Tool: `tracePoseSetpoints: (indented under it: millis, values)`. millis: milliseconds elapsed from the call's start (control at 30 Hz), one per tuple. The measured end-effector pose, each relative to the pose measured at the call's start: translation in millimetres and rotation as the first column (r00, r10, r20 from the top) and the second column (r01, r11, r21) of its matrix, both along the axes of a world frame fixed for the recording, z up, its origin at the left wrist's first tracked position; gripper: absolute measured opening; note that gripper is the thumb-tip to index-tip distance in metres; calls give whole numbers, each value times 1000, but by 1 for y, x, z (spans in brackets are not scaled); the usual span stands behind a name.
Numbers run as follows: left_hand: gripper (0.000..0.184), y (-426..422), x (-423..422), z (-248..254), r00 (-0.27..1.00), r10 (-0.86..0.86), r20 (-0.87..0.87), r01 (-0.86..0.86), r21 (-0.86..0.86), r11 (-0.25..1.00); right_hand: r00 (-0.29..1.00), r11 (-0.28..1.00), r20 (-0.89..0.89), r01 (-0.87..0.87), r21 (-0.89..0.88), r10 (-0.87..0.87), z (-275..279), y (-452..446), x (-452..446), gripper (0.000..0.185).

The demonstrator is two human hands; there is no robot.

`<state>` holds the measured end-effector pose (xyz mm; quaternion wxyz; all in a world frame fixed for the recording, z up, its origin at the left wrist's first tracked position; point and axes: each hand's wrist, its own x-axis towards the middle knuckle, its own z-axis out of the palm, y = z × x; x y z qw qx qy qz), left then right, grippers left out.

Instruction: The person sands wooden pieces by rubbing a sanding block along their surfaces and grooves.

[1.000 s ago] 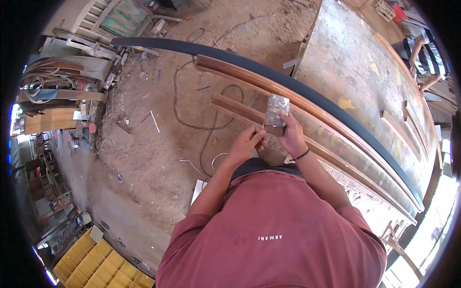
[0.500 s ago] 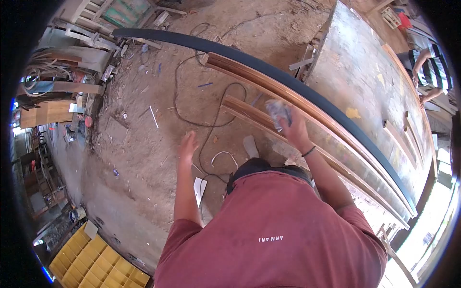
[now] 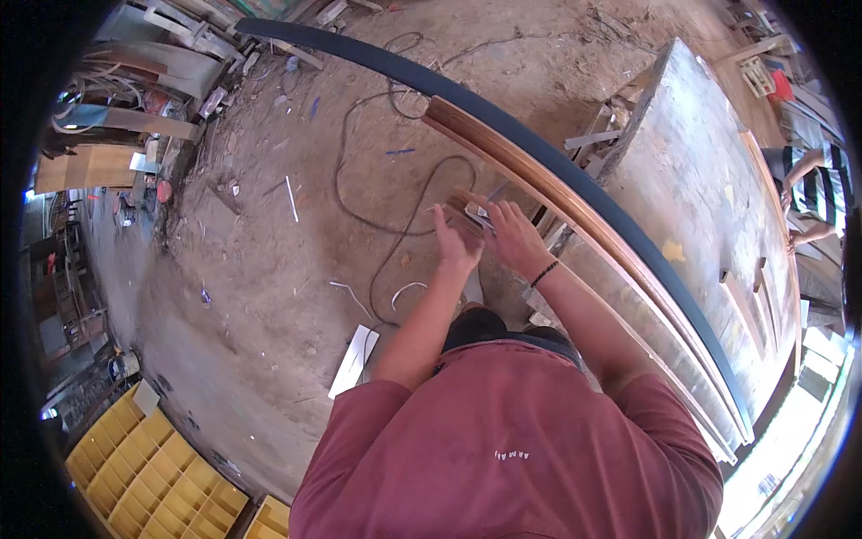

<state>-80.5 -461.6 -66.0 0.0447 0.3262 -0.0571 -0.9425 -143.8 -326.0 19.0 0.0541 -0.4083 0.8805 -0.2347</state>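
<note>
My right hand (image 3: 519, 241) is closed over a crumpled greyish-white wad (image 3: 478, 214), perhaps a rag; its material is unclear. That hand rests at the near end of a brown wooden moulding strip (image 3: 461, 198), most of which my right hand and arm cover. Beside this end, my left hand (image 3: 459, 244) has its thumb stretched apart from the palm, with the other fingers partly hidden. Whether it touches the strip is unclear. A second brown moulding (image 3: 530, 177) runs parallel, farther out, alongside a long dark curved strip (image 3: 539, 144).
A large paint-stained board (image 3: 691, 171) stands at the right with short wood pieces (image 3: 741, 301) on it. Another person's arm (image 3: 804, 166) shows beyond it. A cable (image 3: 346, 198) loops over the dirt floor. A yellow compartmented crate (image 3: 153, 472) sits lower left.
My left hand has moved right and up to the strip's end. My right hand has shifted left with the wad, from above the strip to its end. The view has shifted slightly.
</note>
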Motion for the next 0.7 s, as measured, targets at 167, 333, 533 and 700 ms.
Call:
tracePoseSetpoints:
  millis: [167,333,533,700]
  values:
    - [85,1,-1,4,997,18,-78,-10,91,996,999,997,-12,-32,76,33,-5,-3,1,61]
    - [81,3,-3,-4,996,67,-64,-60,105,993,999,981,43,-17,194,9,-2,-5,-3,58]
    - [74,15,-8,-28,981,182,67,-187,79,979,985,994,-150,-78,75,89,-24,-60,-12,42]
    - [75,18,-14,-40,930,362,-64,-325,315,892,987,999,-156,-53,-14,50,-19,-38,-7,30]
